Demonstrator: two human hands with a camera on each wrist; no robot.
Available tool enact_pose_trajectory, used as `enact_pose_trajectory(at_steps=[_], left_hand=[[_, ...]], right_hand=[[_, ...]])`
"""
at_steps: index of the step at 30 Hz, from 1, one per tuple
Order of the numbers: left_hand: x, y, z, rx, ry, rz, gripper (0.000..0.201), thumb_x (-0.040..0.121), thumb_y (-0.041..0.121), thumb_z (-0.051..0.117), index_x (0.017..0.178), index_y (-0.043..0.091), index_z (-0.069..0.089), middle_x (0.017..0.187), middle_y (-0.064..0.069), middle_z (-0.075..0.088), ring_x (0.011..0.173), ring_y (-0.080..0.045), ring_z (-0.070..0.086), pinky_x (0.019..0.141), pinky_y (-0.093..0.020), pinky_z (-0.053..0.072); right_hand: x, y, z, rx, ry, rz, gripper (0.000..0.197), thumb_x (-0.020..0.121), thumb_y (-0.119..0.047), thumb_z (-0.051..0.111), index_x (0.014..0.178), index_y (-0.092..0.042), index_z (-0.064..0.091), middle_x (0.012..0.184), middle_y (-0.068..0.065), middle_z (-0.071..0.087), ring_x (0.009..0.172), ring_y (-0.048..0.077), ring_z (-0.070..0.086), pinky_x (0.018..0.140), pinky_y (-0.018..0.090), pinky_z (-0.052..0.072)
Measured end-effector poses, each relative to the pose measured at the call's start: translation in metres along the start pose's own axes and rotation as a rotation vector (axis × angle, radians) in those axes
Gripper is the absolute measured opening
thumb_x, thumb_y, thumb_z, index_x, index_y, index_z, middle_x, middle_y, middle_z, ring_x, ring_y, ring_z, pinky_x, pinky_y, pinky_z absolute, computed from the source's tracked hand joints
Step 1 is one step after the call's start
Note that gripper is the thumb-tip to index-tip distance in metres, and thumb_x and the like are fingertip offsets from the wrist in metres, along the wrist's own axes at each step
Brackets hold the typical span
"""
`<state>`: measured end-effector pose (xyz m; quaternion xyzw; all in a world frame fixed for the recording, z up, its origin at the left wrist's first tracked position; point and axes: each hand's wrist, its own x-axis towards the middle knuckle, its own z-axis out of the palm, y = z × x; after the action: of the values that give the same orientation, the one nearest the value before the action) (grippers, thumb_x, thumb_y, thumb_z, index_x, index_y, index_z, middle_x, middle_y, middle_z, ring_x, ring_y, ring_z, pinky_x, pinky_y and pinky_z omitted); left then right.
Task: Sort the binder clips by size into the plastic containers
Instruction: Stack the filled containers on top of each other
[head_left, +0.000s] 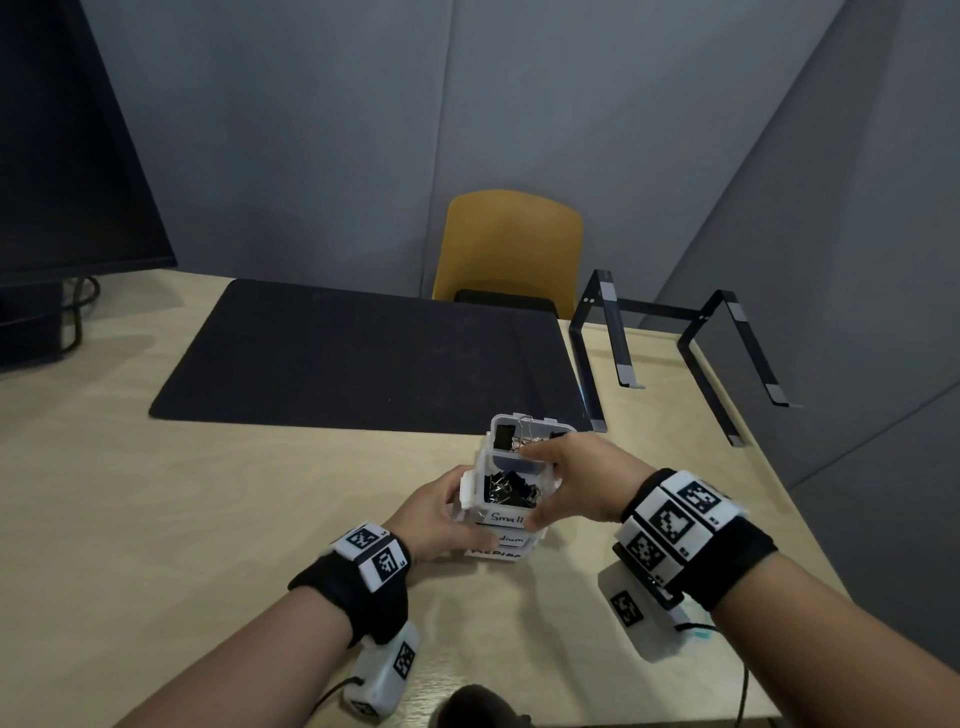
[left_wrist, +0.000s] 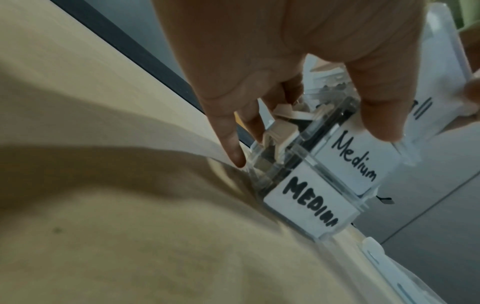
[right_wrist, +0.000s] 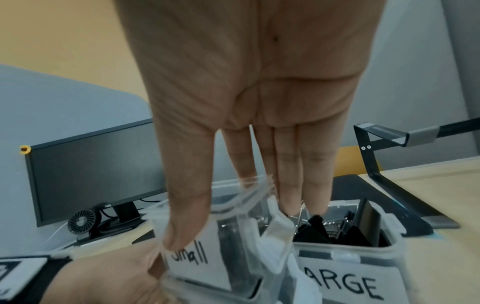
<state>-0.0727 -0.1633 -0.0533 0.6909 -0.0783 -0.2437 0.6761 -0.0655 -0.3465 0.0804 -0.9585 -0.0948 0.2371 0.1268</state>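
A stack of clear plastic containers stands on the wooden table. The top one, labelled Small (head_left: 506, 517), holds several black binder clips (head_left: 506, 491). Under it are two containers labelled Medium (left_wrist: 355, 162) and MEDIUM (left_wrist: 309, 203). Just behind stands the LARGE container (right_wrist: 345, 283) with bigger clips (right_wrist: 314, 230). My left hand (head_left: 452, 506) grips the stack from the left, its fingers (left_wrist: 231, 139) on the side wall and its thumb on the upper Medium box. My right hand (head_left: 550, 486) pinches the Small container (right_wrist: 207, 265), thumb on its front, fingers (right_wrist: 293, 185) behind its back wall.
A black desk mat (head_left: 363, 353) lies beyond the containers. A black metal laptop stand (head_left: 675, 338) sits at the far right near the table edge. A dark monitor (head_left: 62, 156) and a small fan (right_wrist: 83, 220) are at the left. A yellow chair (head_left: 509, 244) stands behind the table.
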Motion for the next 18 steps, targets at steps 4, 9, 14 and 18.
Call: enact_pose_trajectory(at_steps=[4,9,14,18], left_hand=[[-0.002,0.001,0.0,-0.018,-0.009,-0.005,0.068,0.059,0.009,0.085,0.117,0.028,0.057,0.107,-0.001,0.071,0.1,-0.02,0.067,0.088,-0.047,0.055],[-0.004,0.003,0.0,-0.02,-0.017,-0.002,0.071,0.056,0.014,0.086,0.119,0.029,0.056,0.108,-0.001,0.07,0.1,-0.02,0.067,0.085,-0.048,0.055],[-0.006,0.004,0.002,-0.05,-0.011,0.007,0.071,0.057,0.009,0.083,0.12,0.027,0.056,0.107,0.0,0.07,0.098,-0.019,0.068,0.081,-0.041,0.057],[-0.005,0.004,0.001,0.008,-0.01,0.007,0.069,0.059,0.02,0.085,0.12,0.033,0.055,0.112,0.0,0.067,0.101,-0.019,0.066,0.081,-0.045,0.057]], right_hand=[[-0.005,0.002,0.011,0.057,0.046,-0.005,0.081,0.068,-0.033,0.081,0.139,-0.027,0.043,0.132,-0.007,0.056,0.117,0.013,0.053,0.098,0.028,0.044],[-0.009,-0.001,0.013,0.022,0.039,-0.045,0.088,0.073,-0.035,0.077,0.145,-0.025,0.029,0.147,-0.007,0.036,0.131,0.013,0.038,0.107,0.028,0.034],[-0.007,-0.008,0.015,0.01,0.05,-0.113,0.084,0.074,-0.03,0.077,0.144,-0.024,0.031,0.143,-0.007,0.04,0.13,0.01,0.039,0.104,0.021,0.032],[-0.006,-0.006,0.008,0.059,0.109,-0.091,0.069,0.072,-0.026,0.077,0.133,-0.025,0.045,0.125,-0.007,0.051,0.114,0.01,0.05,0.093,0.021,0.042]])
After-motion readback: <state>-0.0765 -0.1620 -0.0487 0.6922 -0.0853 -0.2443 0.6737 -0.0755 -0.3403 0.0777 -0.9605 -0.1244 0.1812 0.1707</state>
